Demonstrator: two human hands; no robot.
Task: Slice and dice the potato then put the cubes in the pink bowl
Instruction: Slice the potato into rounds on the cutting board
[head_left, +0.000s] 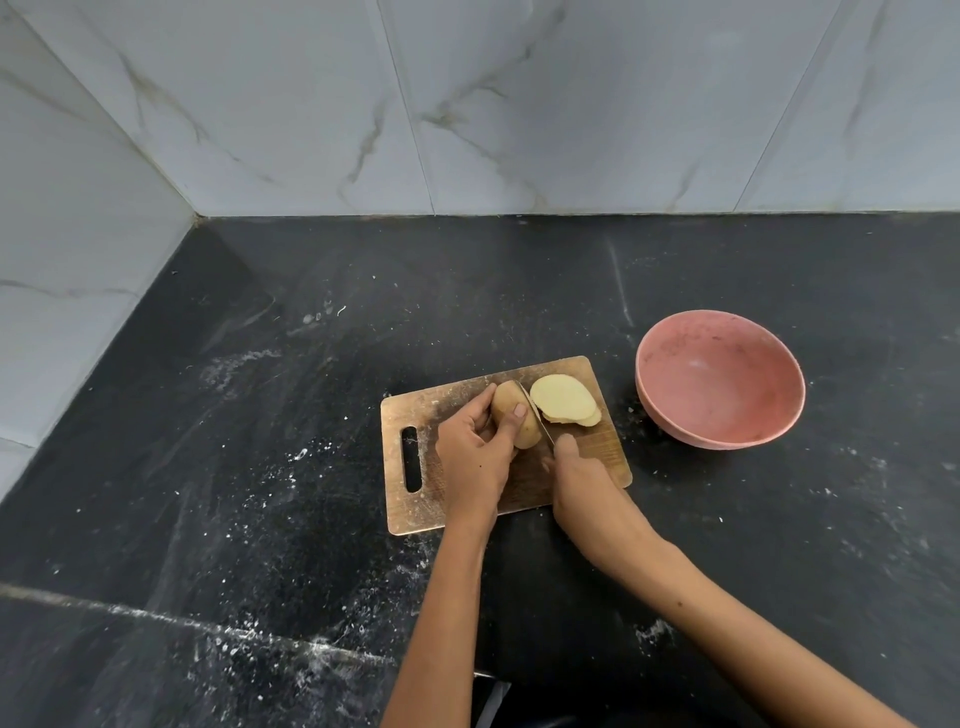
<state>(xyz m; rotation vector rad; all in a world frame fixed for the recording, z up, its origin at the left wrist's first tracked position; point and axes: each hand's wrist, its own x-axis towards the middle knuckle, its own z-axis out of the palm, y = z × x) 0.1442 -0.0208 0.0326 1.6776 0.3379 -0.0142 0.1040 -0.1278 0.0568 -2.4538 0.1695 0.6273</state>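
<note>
A brown potato (511, 410) stands on a small wooden cutting board (415, 410). My left hand (475, 457) grips it from the left, thumb and fingers curled round it. My right hand (579, 483) holds a knife (535, 415) whose blade is sunk into the potato's right side; the handle is hidden in my fist. Pale cut slices (566, 401) lie flat and overlapping on the board just right of the blade. The pink bowl (719, 379) sits on the counter right of the board, with nothing in it.
The black stone counter (260, 415) is dusted with white specks and smears. Marble-patterned wall tiles (467, 104) close it off at the back and on the left, forming a corner at the far left.
</note>
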